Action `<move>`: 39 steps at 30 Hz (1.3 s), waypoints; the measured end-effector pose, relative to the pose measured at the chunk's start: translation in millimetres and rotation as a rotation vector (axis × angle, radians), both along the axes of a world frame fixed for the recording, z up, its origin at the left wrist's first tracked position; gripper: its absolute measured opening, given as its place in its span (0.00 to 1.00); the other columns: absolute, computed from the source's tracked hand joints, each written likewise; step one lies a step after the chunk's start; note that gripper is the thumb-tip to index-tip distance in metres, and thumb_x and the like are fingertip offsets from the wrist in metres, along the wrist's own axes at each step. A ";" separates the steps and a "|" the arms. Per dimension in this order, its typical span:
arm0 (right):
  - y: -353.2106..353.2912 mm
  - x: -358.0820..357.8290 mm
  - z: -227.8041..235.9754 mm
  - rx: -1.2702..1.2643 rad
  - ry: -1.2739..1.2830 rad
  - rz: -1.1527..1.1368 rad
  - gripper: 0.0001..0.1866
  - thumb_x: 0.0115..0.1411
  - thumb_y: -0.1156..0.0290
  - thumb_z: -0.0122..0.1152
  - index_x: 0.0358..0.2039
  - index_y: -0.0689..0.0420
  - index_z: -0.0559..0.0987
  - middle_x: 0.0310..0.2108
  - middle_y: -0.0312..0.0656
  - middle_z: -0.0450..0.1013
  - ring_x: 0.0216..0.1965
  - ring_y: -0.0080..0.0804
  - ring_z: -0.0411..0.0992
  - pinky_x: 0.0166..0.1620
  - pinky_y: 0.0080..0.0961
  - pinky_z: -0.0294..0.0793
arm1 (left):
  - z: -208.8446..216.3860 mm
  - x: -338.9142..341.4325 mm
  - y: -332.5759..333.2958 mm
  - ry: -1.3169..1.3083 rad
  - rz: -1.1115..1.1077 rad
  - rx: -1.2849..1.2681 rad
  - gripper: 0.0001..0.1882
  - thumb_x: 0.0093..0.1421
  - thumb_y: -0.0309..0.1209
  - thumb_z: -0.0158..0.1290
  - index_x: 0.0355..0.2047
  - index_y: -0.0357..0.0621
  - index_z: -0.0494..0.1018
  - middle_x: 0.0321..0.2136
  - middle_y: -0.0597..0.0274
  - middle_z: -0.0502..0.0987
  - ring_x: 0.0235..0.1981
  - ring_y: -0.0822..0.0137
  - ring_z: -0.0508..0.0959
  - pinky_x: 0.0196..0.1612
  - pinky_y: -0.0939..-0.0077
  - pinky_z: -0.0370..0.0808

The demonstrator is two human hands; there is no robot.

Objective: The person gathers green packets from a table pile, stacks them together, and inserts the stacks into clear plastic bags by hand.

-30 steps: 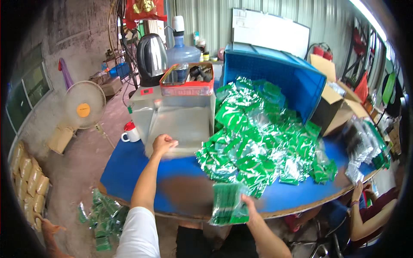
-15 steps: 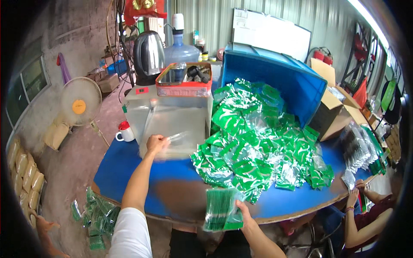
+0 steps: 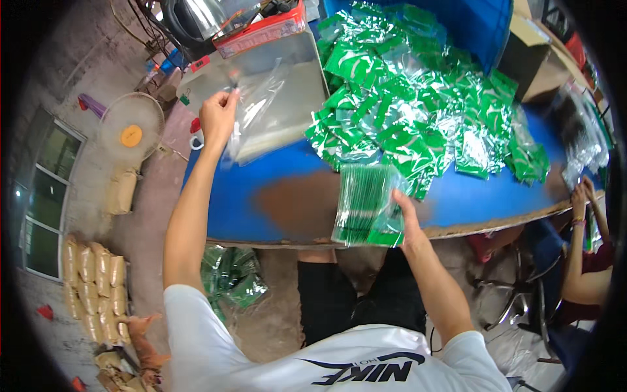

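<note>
My left hand (image 3: 219,121) is raised over the left of the table, fingertips pinching the edge of a clear plastic bag (image 3: 260,104). The bag hangs beside a grey open-fronted box (image 3: 307,55), whose floor holds a layer of clear plastic sheets or bags (image 3: 297,121). Close to the table's front edge, my right hand (image 3: 413,225) grips a neat stack of green packets (image 3: 362,202) by its right side, thumb across the front. Just beyond it spreads a large heap of loose green and clear packets (image 3: 405,111).
A blue crate (image 3: 486,32) lies tipped behind the heap. On the box stands a red tin (image 3: 261,36), with a kettle (image 3: 192,19) behind. A cardboard box (image 3: 532,59) is at right. Bagged packets (image 3: 232,274) lie on the floor. A co-worker's hands (image 3: 581,196) are at far right.
My left hand has lifted the clear bag, which now hangs more fully in view. The right hand still holds the packet stack. The whole view has tilted downward, showing more of my lap.
</note>
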State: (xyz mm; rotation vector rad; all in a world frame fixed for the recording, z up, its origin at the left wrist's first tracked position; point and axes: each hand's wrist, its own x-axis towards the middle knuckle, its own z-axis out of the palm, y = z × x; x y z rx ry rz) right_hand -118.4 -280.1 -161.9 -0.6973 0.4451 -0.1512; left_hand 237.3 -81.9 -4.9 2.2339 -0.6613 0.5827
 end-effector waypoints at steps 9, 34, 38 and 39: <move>18.1 -55.8 34.1 0.055 -0.046 -0.109 0.39 0.53 0.48 0.69 0.57 0.61 0.69 0.46 0.47 0.74 0.46 0.38 0.76 0.46 0.36 0.80 | -72.5 -183.0 31.9 0.292 -0.371 0.293 0.18 0.61 0.39 0.61 0.24 0.34 0.77 0.17 0.61 0.75 0.20 0.73 0.71 0.25 0.71 0.68; 47.6 5.0 62.9 -0.536 -0.127 0.196 0.15 0.56 0.64 0.68 0.40 0.59 0.80 0.36 0.37 0.78 0.33 0.22 0.73 0.36 0.27 0.75 | -25.9 -355.6 -14.2 0.179 -0.776 0.012 0.11 0.61 0.24 0.58 0.24 0.37 0.69 0.21 0.59 0.67 0.18 0.66 0.68 0.22 0.73 0.64; 53.0 16.3 22.3 -0.671 -0.283 0.264 0.15 0.55 0.67 0.68 0.40 0.59 0.79 0.37 0.38 0.77 0.37 0.22 0.73 0.39 0.29 0.76 | -6.5 -343.4 -24.1 0.073 -0.848 0.115 0.09 0.61 0.25 0.58 0.25 0.37 0.72 0.21 0.58 0.70 0.20 0.66 0.71 0.23 0.72 0.65; 57.2 24.3 15.8 -0.840 -0.256 0.228 0.15 0.55 0.67 0.68 0.40 0.59 0.78 0.37 0.38 0.77 0.38 0.22 0.73 0.39 0.29 0.76 | -2.4 -342.9 -24.6 0.038 -0.921 0.208 0.08 0.60 0.25 0.59 0.25 0.37 0.73 0.22 0.57 0.72 0.20 0.65 0.72 0.24 0.70 0.66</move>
